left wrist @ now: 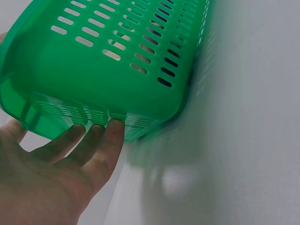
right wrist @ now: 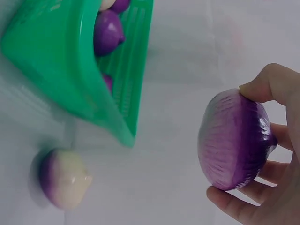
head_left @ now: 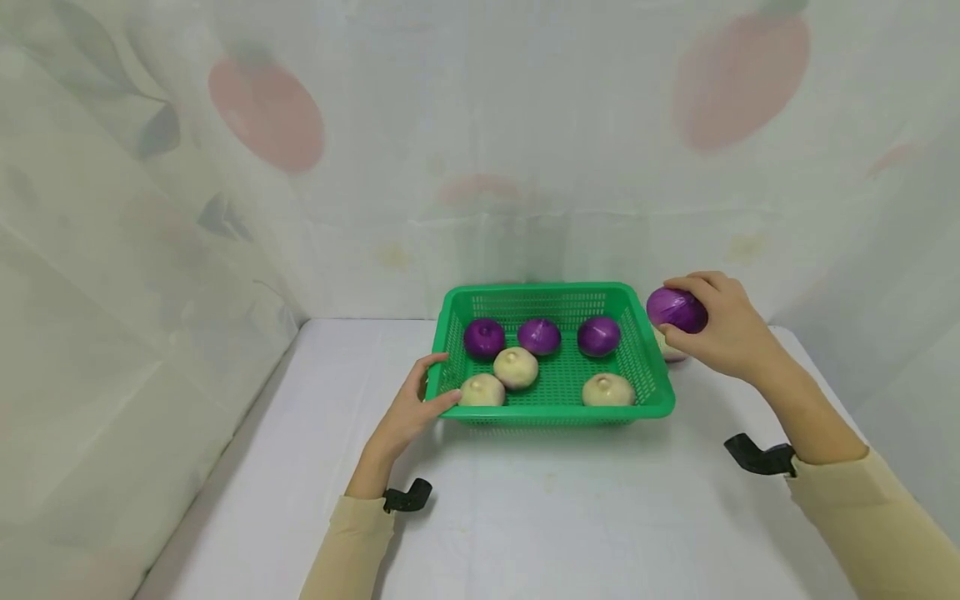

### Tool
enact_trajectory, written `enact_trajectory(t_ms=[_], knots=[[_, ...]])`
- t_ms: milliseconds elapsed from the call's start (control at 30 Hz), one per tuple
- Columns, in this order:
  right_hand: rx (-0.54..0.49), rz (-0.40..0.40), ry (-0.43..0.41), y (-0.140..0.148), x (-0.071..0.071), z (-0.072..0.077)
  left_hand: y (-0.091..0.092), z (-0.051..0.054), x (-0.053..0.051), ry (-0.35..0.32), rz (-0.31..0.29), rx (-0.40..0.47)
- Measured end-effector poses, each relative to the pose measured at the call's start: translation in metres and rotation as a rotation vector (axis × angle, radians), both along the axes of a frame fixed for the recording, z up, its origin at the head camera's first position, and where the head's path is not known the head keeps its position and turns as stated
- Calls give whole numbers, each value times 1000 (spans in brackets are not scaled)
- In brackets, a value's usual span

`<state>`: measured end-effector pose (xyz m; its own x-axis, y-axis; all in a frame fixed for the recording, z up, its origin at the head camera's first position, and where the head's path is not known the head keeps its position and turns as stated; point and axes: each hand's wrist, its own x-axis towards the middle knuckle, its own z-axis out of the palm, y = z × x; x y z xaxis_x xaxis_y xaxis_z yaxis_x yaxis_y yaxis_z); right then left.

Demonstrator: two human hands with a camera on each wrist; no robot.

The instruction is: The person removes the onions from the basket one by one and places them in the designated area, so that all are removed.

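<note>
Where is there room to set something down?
Bare table lies before the basket, between the sleeves, and from left hand to curtain. Inside, the left end is crowded; right of the basket are a held purple bulb and a pale bulb.

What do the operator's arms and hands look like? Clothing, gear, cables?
Both hands, left and right, are bare: no gloves or rings visible. Plain beige sleeves, left and right, stop short of the hands. A bent black wrist-worn piece sits near each cuff, left and right. No cables or readable markings visible.
</note>
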<state>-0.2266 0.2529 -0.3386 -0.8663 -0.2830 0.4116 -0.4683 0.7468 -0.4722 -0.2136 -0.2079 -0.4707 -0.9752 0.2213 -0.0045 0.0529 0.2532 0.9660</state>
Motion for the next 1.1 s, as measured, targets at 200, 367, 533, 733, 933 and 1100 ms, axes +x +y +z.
enact_trajectory(t_ms=[200,367,533,733,933,1100], knots=[[14,-74,-22,17,-11,-6,1,-3,-1,16,-4,2],[90,-124,-36,31,-23,-13,1,-4,0,26,1,1],[122,-156,-52,45,-36,-19,0,-6,1,14,-9,4],[116,-188,-104,56,-50,-24,-2,-4,0,27,1,-5],[120,-203,-158,67,-59,-35,-3,-2,0,33,9,-18],[137,-205,-222,77,-65,-53,-3,-3,0,27,9,-11]])
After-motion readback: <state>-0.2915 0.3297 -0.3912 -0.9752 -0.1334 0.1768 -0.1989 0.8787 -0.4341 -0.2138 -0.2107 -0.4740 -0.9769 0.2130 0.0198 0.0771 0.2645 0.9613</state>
